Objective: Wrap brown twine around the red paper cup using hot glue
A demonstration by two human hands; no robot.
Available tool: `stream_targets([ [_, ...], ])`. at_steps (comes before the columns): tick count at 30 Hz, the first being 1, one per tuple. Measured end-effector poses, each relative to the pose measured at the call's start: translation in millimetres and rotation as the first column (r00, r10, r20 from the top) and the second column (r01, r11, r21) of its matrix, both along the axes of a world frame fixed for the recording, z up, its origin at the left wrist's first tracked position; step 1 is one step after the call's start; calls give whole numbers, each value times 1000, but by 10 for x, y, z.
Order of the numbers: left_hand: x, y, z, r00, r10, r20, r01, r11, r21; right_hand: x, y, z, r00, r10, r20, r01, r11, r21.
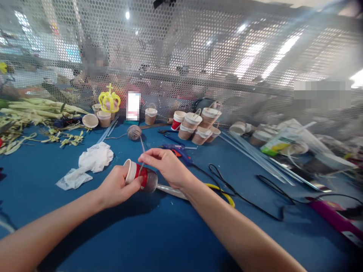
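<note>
My left hand (120, 185) is wrapped round a red paper cup (144, 177) that lies tilted on its side, its white rim toward the left. Grey yarn is wound round the base end of the cup. Between the thumb and fingers of my right hand (164, 162), closed just above the cup, is a strand of yarn (142, 145). That strand runs up to a grey ball of yarn (134, 132) on the blue table. Scissors with a yellow handle (224, 194) lie partly hidden under my right forearm.
Behind the hands rest a blue glue gun (181, 152) and several yarn-wrapped cups (190, 126). Crumpled white tissue (95, 156) lies left. Glue sticks (255, 156) and a purple power strip (334, 217) are right. A perforated metal screen (170, 49) closes the back.
</note>
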State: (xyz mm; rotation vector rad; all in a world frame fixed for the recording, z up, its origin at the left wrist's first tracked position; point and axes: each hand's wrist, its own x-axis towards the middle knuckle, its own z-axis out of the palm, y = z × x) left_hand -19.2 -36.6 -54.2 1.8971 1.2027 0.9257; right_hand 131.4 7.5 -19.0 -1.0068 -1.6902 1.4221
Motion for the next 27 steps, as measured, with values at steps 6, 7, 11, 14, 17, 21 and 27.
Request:
stream_targets([
  [6,30,31,25,920,129,370,24,925,-380,109,-63,162,998,-49,-38,56,973,223],
  [7,30,39,29,892,167,421,31,904,-426,124,-67,182,997,-59,-41,67,967,244],
  [11,22,62,33,823,239,515,86,844,-529,165,-91,242,997,-74,-11,73,942,326],
  [14,27,64,26,805,244,541,117,829,-547,180,-120,285,995,-78,61,49,922,384],
  [17,42,61,23,790,259,556,139,808,-573,190,-138,319,987,-104,119,43,900,434],
  [21,54,49,33,783,276,557,156,780,-606,208,-120,326,975,-163,150,70,869,489],
  [27,68,7,75,841,270,468,76,799,-596,204,-60,284,942,-259,211,115,844,524],
])
